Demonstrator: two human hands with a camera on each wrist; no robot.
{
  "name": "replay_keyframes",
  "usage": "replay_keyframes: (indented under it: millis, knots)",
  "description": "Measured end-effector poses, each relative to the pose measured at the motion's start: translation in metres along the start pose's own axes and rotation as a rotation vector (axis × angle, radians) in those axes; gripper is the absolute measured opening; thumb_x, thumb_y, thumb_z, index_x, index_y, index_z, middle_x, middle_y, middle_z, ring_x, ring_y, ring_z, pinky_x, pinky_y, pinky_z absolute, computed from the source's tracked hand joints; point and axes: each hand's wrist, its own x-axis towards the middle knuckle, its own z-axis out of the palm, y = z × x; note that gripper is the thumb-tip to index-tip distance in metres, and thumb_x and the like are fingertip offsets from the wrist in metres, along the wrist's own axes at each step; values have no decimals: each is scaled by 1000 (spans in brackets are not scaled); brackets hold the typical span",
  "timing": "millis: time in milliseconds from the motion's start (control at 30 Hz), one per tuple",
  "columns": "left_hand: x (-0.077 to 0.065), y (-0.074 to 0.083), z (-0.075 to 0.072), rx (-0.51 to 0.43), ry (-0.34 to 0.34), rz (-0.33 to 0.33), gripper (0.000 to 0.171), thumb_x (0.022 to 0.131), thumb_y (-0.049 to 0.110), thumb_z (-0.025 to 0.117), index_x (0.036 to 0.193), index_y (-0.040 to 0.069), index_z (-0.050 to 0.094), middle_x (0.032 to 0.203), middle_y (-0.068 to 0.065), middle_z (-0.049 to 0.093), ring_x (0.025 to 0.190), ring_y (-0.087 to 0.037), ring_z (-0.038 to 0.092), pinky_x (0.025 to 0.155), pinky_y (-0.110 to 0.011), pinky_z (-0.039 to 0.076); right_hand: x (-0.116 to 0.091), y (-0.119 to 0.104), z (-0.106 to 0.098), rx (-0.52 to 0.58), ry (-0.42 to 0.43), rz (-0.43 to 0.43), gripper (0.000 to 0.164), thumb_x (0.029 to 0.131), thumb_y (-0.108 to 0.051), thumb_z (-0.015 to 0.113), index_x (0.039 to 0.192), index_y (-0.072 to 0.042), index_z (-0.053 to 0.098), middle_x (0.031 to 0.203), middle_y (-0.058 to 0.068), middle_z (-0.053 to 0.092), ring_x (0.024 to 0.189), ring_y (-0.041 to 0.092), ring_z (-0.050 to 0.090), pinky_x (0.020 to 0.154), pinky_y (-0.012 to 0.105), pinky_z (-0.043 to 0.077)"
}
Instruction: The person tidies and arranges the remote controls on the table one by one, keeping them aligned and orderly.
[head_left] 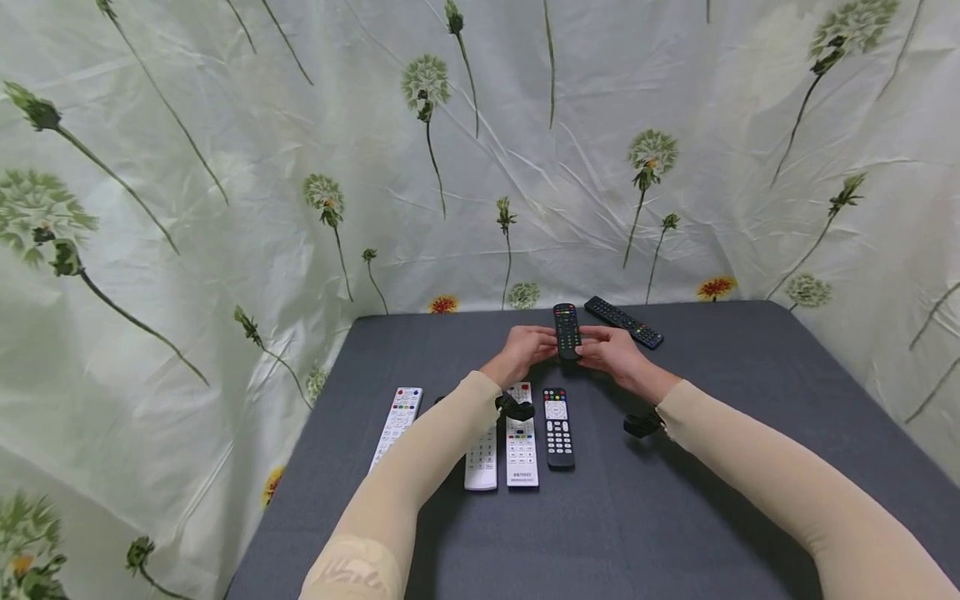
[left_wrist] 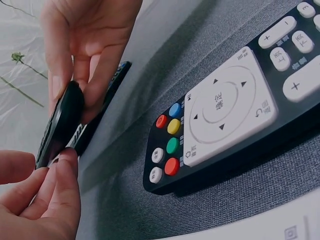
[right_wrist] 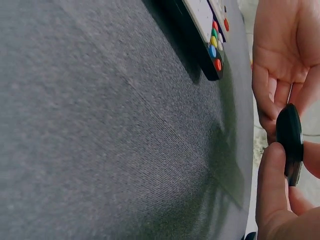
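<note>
A black remote control (head_left: 567, 332) is held up off the table between both hands, near the far edge. My left hand (head_left: 525, 348) pinches its left side with thumb and fingertips. From the right, my right hand (head_left: 613, 354) grips the opposite side. The left wrist view shows the same remote (left_wrist: 62, 117) edge-on, with the left fingers (left_wrist: 55, 192) at one end. In the right wrist view the remote (right_wrist: 289, 137) sits between the right thumb and fingers. Behind the right hand, another black remote (head_left: 624, 322) lies at a slant on the table.
A black remote with white buttons (head_left: 558, 429) lies closer on the dark grey table (head_left: 675, 533). Left of it lie white remotes, one (head_left: 522, 454) beside it, another (head_left: 482, 462) partly under the left forearm, and one (head_left: 397, 417) further left. A flowered curtain (head_left: 570, 167) stands behind.
</note>
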Motion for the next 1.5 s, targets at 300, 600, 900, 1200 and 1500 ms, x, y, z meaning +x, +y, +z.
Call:
replay_keyframes:
  millis: [300, 600, 900, 1200, 1500]
  knots:
    - [-8, 1, 0, -5, -28, 1, 28, 93, -5, 64, 121, -7, 69, 100, -16, 73, 80, -17, 71, 88, -36, 58, -19, 0, 0, -118, -28, -44, 63, 95, 2, 65, 152, 1, 39, 131, 29, 55, 101, 23, 66, 89, 38, 58]
    - [-16, 0, 0, -7, -61, -9, 30, 92, -7, 66, 122, -6, 68, 98, -17, 73, 84, -24, 73, 89, -39, 57, -36, 4, -6, -227, -52, -48, 65, 97, 0, 65, 155, -2, 36, 130, 26, 54, 107, 28, 62, 88, 37, 58]
    - [-18, -1, -2, 16, -76, -3, 37, 95, -3, 64, 132, -1, 63, 99, -17, 71, 87, -23, 72, 90, -39, 57, -51, 8, -6, -279, -92, -35, 73, 94, -3, 69, 157, -5, 33, 130, 27, 53, 108, 32, 62, 90, 40, 57]
    - [-18, -2, -5, 70, -96, 17, 36, 97, -2, 63, 132, 4, 66, 106, -12, 70, 82, -17, 71, 95, -43, 55, -66, 21, -7, -294, -144, -26, 75, 92, -3, 71, 157, -8, 33, 125, 24, 53, 101, 28, 62, 85, 39, 58]
    - [-16, -6, 1, 111, -146, 35, 21, 95, -1, 68, 114, 2, 75, 101, -12, 73, 78, -17, 71, 86, -39, 59, -80, 29, -9, -356, -139, -47, 84, 88, -3, 73, 158, -9, 27, 122, 21, 57, 99, 27, 60, 78, 35, 54]
